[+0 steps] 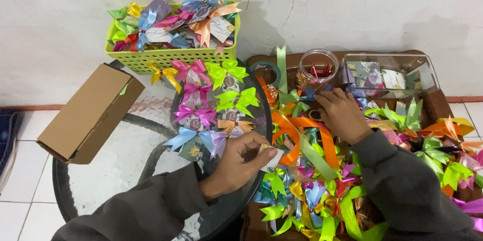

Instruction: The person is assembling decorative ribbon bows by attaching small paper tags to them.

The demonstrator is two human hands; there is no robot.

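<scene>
A: Left hand?
B: Pinching a small pale card between thumb and fingertips, over the near edge of the round glass table. Fingers curled in, grip closed on the card.
A: Right hand?
B: Down in the ribbon pile, fingers bent into the loose bows and strips. Can't tell if it actually pinches anything, the fingertips are buried.
A: Where's the pile?
B: On a brown surface just right of the glass table. Orange, green, yellow, pink, blue mixed. A long orange ribbon strip lies between the two hands.
A: Near the card?
B: Rows of finished bows on cards laid out on the glass, just above the left hand: pink, lime green, light blue, lilac, yellow.
A: Further out?
B: Clear round jar and a clear plastic box behind the right hand, with a tape roll to the jar's left. Lime green basket heaped with bowed cards against the wall. Brown cardboard box on its side at the table's left edge.
A: Sleeves?
B: Dark grey, both arms.
</scene>
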